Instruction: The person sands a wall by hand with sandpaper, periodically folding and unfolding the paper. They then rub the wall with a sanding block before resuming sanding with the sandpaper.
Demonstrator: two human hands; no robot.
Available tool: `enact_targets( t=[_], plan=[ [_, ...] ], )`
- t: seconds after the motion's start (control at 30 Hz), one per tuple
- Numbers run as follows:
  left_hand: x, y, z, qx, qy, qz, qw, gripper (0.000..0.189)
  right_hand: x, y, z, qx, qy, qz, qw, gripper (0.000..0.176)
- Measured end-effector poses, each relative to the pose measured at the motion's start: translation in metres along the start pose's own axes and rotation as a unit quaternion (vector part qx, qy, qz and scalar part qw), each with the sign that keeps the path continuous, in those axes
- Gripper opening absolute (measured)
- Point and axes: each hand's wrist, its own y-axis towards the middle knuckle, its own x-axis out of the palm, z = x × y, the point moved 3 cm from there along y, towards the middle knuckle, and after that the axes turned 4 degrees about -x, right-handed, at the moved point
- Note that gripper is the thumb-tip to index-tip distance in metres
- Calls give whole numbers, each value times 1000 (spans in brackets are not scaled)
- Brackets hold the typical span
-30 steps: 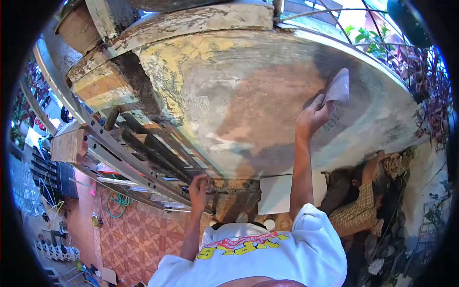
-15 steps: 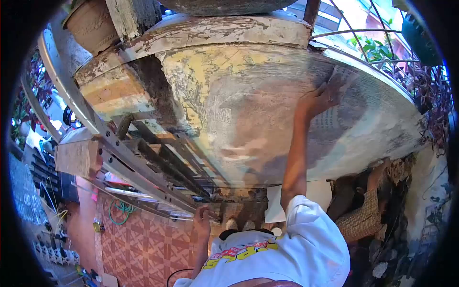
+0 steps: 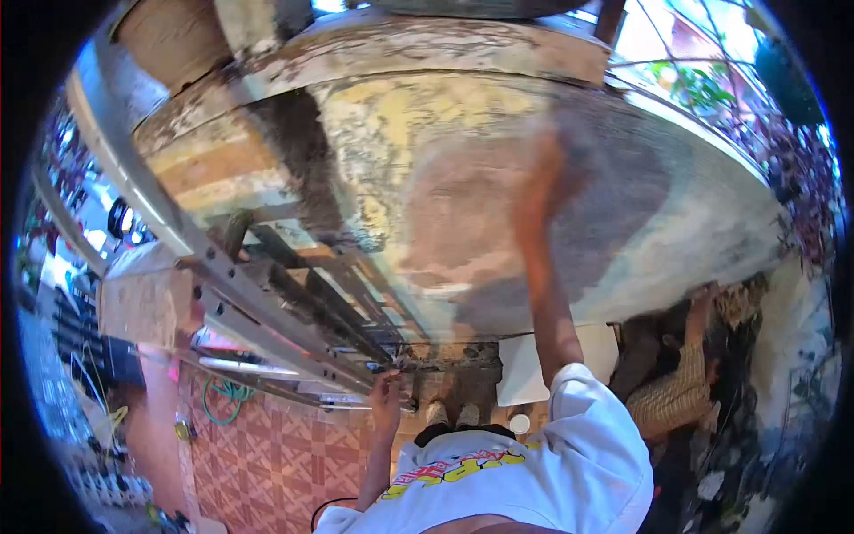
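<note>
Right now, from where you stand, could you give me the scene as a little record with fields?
right hand: blurred, up against the patchy wall; what it holds, if anything, is too blurred to tell
left hand: low, beside the lower end of a metal rail; grip unclear
wall colours: yellow, brown, grey and whitish patches
upper left: brown pot
floor: reddish patterned tiles, with a green hose coiled at lower left
clothing: white shirt with yellow and red lettering
</note>
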Motion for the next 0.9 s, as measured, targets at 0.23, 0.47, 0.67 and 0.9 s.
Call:
enact_targets(
  t=[0.23, 0.47, 0.67, 0.9],
  plan=[
    [-18, -19, -23, -73, -4, 37, 997, 24, 49, -20, -159, -123, -107, -44, 986, 45],
    [-25, -28, -13, -19, -54, 50, 997, 21, 97, -118, -173, -489, -136, -283, 814, 52],
    [-43, -50, -45, -38, -74, 65, 994, 25, 52, -21, -179, -408, -154, -135, 890, 57],
    [-48, -53, -45, -42, -90, 71, 992, 22, 58, -69, -155, -462, -196, -216, 838, 57]
  ],
)
